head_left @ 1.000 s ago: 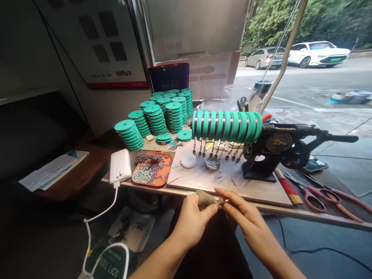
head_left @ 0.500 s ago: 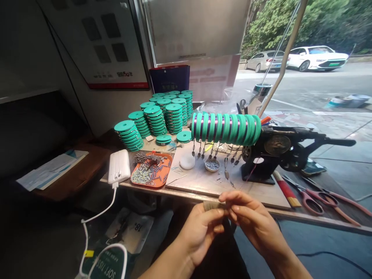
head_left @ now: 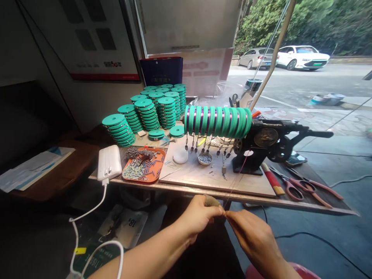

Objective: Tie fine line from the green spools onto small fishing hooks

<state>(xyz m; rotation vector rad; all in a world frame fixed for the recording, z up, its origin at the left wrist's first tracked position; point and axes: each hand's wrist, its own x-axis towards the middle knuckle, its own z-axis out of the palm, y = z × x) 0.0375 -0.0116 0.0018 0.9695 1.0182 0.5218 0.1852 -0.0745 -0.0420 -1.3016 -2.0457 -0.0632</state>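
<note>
My left hand (head_left: 199,217) is closed in a pinch in front of the table edge, a tan cover on one finger. My right hand (head_left: 254,234) pinches right beside it, fingertips touching the left ones. A thin fishing line (head_left: 235,185) runs from near the winder down to both fingertips; anything smaller between them is hidden. Above, a row of green foam spools (head_left: 217,122) wound with purple line sits on the black hand-cranked winder (head_left: 266,137). Small weights (head_left: 203,150) hang below the spools.
Stacks of green spools (head_left: 143,112) stand at the back left. An orange tray (head_left: 158,170) of small metal parts, a small bowl (head_left: 205,159) of beads and a white power bank (head_left: 109,162) lie nearer. Scissors (head_left: 293,190) rest at the right.
My hands have come together at the fingertips, the right one turning back-up. The line now shows stretched between winder and fingers. The whole view has shifted slightly, scene moving left.
</note>
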